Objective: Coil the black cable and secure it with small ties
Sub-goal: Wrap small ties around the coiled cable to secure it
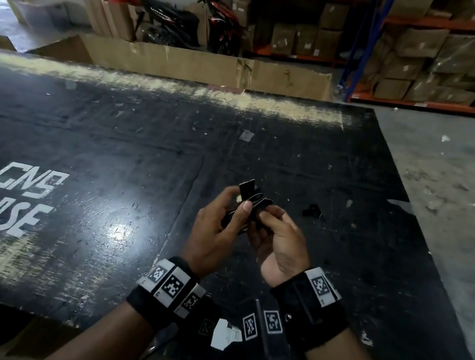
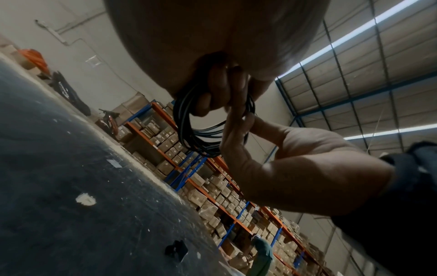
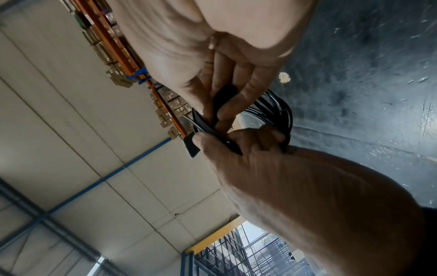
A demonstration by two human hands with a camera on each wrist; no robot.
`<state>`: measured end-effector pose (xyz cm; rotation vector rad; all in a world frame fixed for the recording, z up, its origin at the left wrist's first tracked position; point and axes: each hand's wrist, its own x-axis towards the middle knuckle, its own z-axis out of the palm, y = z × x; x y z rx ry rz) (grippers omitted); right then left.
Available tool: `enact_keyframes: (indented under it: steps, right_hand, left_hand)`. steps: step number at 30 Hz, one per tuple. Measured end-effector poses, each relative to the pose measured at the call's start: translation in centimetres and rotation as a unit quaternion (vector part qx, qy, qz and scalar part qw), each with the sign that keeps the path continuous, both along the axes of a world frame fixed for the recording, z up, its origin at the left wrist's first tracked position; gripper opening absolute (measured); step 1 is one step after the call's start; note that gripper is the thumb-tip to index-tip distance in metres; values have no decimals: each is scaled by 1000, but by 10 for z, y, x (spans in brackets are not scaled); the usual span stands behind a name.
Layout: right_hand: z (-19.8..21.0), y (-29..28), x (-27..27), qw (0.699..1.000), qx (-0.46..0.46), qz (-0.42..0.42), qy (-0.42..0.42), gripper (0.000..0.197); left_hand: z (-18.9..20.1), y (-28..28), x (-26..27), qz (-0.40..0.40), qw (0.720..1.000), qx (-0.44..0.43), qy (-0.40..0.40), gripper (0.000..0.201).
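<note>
**Coiled cable, held above tabletop, tie in progress**

Black tabletop: broad, scuffed, white stencilled lettering at left; far edge worn pale, right edge running diagonally toward bare concrete floor. Wide open surface left of and beyond both hands. Cardboard sheets and shelving with boxes past the far edge.

Left hand: raised over tabletop centre, fingers curled through and round the black cable, thumb pressed on top.

Black cable: several loops gathered in one small coil, held clear of the tabletop between both hands; loop hanging down below the left hand's fingers in the left wrist view.

Small tie: flat black strap, wrapped over the bundle, free end sticking up and away.

Right hand: touching the left, fingers narrow, pinching tie against coil.

Second small black tie: lying on tabletop just right of the hands.
</note>
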<state>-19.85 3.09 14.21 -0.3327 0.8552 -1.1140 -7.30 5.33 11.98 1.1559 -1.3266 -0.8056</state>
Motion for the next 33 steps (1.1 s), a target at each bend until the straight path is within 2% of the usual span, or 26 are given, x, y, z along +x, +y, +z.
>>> enact_keyframes:
  steps: [4,8,12,16,18,19,22,23,25,28,33]
  right_hand:
    - [0,0,-5,999,-28,20,-20,22]
    - [6,2,-11,985,-146,27,90,21]
    - [6,3,-20,931,-258,21,257,12]
    - [6,7,-27,872,-350,20,340,12]
    - [6,9,-30,820,-408,12,401,15]
    - [4,9,-31,780,-443,1,442,17]
    - [0,8,-33,627,-547,-33,554,17]
    - [-1,7,-34,589,-570,-42,570,15]
    - [-1,4,-38,553,-599,-52,577,12]
    - [4,-2,-48,551,-611,-31,568,12]
    - [15,-10,-57,598,-593,24,540,9]
  left_hand:
    - [-1,0,-1,27,1000,-3,5,32]
    - [2,-1,0,44,999,3,15,33]
    - [4,-3,0,45,999,16,21,28]
    - [4,-6,0,38,998,27,36,29]
    - [4,-6,0,30,998,32,37,28]
    - [5,-7,1,24,998,36,39,26]
    - [7,-7,1,9,999,41,31,25]
    - [8,-7,2,5,999,40,22,25]
    - [12,-6,2,-5,999,38,0,26]
    - [16,-3,6,-14,998,32,-43,26]
    - [24,1,16,-43,980,7,-192,26]
